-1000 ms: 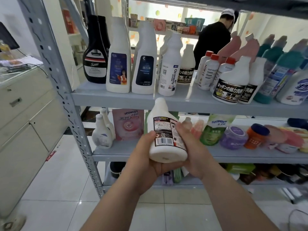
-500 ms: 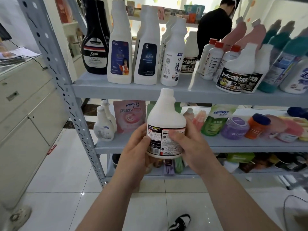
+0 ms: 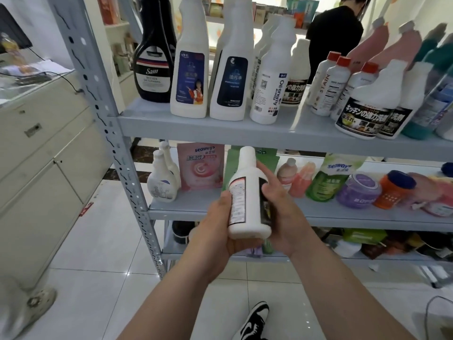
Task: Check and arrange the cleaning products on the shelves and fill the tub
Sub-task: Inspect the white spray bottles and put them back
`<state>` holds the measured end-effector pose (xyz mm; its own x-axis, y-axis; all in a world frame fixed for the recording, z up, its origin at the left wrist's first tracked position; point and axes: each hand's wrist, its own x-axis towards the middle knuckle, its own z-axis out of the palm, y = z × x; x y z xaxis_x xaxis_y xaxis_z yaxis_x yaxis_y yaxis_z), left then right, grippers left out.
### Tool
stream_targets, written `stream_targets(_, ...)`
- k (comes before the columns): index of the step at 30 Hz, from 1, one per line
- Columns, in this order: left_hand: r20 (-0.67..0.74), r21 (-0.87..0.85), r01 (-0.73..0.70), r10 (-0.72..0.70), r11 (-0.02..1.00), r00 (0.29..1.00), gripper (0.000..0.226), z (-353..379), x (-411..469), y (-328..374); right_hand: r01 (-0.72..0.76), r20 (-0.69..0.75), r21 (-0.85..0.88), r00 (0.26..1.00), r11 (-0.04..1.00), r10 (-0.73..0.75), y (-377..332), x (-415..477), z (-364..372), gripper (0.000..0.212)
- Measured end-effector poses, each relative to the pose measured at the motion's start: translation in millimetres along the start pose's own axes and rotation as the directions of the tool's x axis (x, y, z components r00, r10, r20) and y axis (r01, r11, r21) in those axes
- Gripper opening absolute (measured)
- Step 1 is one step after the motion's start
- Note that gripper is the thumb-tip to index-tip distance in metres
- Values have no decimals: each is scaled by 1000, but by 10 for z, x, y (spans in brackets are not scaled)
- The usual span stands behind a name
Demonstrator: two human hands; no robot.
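I hold a white cleaner bottle upright in front of the grey metal shelving, at the height of the middle shelf. My left hand grips its lower left side and cups the base. My right hand grips the right side, fingers curled over the dark label. The bottle's side faces me, with a white printed label to the left. The upper shelf carries a row of bottles: a black Sam bottle, tall white bottles, and matching white bottles with black labels at right. No tub is in view.
The middle shelf holds small white bottles, a pink refill pouch, a green pouch, a purple jar and an orange jar. A beige cabinet stands left. A person in black stands behind the shelving. My shoe is on the tiled floor.
I have turned the bottle between my hands, so its back label has swung left and its side now faces me. The bottle sits slightly lower and tilts a little.
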<state>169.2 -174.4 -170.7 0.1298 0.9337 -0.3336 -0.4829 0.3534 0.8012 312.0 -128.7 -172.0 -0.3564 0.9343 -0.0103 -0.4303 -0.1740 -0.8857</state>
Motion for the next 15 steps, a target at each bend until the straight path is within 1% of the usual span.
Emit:
stream_targets(1,14,13,-21,21,1000,1000,71,-34,-15,27,22,-28,-53,999,998,-23,35,27,14,94)
stream_targets(2,32,59,-56,54,997,998,75,-68,-34,57,37,-67,-142,997,989,-47,65,43,31,91)
stream_targets(3,45,122,-92,87,988,995,74,-99,-43,84,45,-114,-239,991,970,-74,88,54,55,90)
stream_targets(4,25,201,-122,119,972,993,69,-128,-52,105,39,-147,-325,985,945,-92,114,62,65,89)
stream_targets(5,-10,260,-138,145,956,989,63,-149,-56,124,31,-165,-363,981,931,-97,130,72,77,86)
stream_targets(6,-46,272,-149,167,951,985,57,-171,-53,137,26,-178,-356,979,934,-95,131,80,80,79)
stream_targets(7,-77,242,-154,177,958,981,51,-183,-59,161,25,-195,-302,977,953,-88,112,95,86,70)
stream_targets(8,-93,168,-149,166,975,982,44,-179,-77,201,21,-215,-214,974,977,-68,81,116,87,60)
stream_targets(9,-104,80,-129,137,988,985,37,-178,-88,243,11,-227,-131,973,991,-41,52,140,82,55)
stream_targets(10,-106,-14,-95,93,995,990,35,-172,-108,286,2,-212,-81,977,997,-20,28,157,81,53)
stream_targets(13,-85,-235,23,-44,972,995,46,-184,-116,317,-12,-167,-105,986,994,-6,36,222,101,55)
stream_targets(15,-67,-287,69,-92,955,993,50,-184,-96,300,-20,-177,-114,984,993,0,58,234,139,55)
